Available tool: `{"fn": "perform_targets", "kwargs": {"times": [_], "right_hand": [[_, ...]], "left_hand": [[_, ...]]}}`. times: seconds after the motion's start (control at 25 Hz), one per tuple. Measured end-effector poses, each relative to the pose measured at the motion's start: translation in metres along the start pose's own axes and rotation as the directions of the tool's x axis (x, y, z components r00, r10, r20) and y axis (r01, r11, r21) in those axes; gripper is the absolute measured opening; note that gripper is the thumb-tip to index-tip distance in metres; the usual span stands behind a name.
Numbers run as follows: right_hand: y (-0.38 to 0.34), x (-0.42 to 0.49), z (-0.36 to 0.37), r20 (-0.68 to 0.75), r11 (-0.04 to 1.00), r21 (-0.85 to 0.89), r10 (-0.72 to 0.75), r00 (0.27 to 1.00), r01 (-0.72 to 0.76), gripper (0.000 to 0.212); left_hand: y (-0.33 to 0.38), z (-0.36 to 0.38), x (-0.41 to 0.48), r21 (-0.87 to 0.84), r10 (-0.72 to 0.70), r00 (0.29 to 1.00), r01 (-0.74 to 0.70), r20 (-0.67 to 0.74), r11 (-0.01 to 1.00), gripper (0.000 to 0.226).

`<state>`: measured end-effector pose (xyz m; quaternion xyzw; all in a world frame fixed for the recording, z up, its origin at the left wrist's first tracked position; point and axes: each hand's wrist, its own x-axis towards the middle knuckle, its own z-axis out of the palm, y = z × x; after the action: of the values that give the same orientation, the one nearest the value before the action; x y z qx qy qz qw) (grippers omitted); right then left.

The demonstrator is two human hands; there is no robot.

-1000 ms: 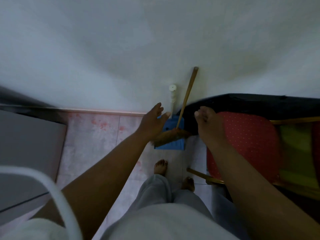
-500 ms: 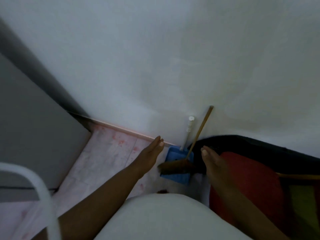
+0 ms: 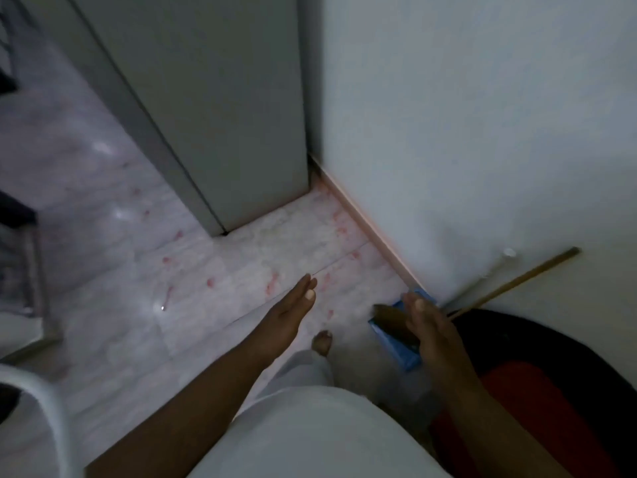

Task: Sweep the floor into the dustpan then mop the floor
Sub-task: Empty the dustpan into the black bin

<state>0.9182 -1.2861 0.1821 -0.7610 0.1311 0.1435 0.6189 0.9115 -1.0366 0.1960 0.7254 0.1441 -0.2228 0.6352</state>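
Note:
A blue dustpan (image 3: 396, 343) stands on the pale tiled floor (image 3: 241, 270) against the white wall, its white handle (image 3: 499, 267) leaning up the wall. A broom with a brown head (image 3: 389, 320) and a wooden stick (image 3: 517, 281) rests on the dustpan, the stick slanting up the wall. My right hand (image 3: 431, 326) hovers flat, fingers together, just over the broom head and holds nothing. Left of the dustpan my left hand (image 3: 289, 315) is stretched out flat over the floor, empty too.
A tall grey cabinet (image 3: 213, 98) stands against the wall ahead. A chair with a red seat (image 3: 537, 401) and dark back is at the lower right beside the dustpan. A white curved chair frame (image 3: 48, 408) is at the lower left. My bare foot (image 3: 322, 341) is between the hands.
The view has swung left, showing more floor and the grey cabinet. Both hands stay empty; the right hand now lies over the broom head, the left further from the dustpan.

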Motion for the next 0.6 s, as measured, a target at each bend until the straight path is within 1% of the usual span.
{"fn": "perform_targets", "kwargs": {"times": [0.08, 0.12, 0.16, 0.24, 0.32, 0.44, 0.6], "right_hand": [[-0.009, -0.013, 0.042, 0.128, 1.000, 0.022, 0.011, 0.992, -0.014, 0.048], [-0.014, -0.019, 0.059, 0.193, 1.000, 0.018, -0.007, 0.981, 0.004, 0.047], [-0.020, -0.026, 0.081, 0.273, 0.999, -0.022, -0.039, 0.961, 0.047, 0.051], [-0.030, -0.040, 0.129, 0.434, 0.981, -0.118, -0.091, 0.896, 0.157, 0.057], [-0.034, -0.052, 0.177, 0.549, 0.955, -0.181, -0.100, 0.830, 0.235, 0.055], [-0.029, -0.070, 0.244, 0.671, 0.925, -0.233, -0.071, 0.738, 0.301, 0.060], [-0.012, -0.116, 0.359, 0.795, 0.909, -0.260, 0.009, 0.607, 0.326, 0.059]], "left_hand": [[-0.028, -0.030, -0.042, -0.082, -0.031, 0.992, 0.021, -0.123, 0.996, 0.061], [-0.039, -0.039, -0.058, -0.107, -0.039, 0.985, 0.021, -0.167, 0.994, 0.061], [-0.051, -0.051, -0.078, -0.133, -0.046, 0.973, 0.016, -0.227, 0.991, 0.061], [-0.079, -0.078, -0.120, -0.214, -0.076, 0.930, -0.003, -0.359, 0.977, 0.062], [-0.107, -0.106, -0.159, -0.292, -0.098, 0.879, -0.048, -0.467, 0.955, 0.059], [-0.139, -0.154, -0.213, -0.341, -0.110, 0.805, -0.120, -0.583, 0.932, 0.061], [-0.195, -0.233, -0.306, -0.403, -0.170, 0.654, -0.224, -0.737, 0.887, 0.065]]}}
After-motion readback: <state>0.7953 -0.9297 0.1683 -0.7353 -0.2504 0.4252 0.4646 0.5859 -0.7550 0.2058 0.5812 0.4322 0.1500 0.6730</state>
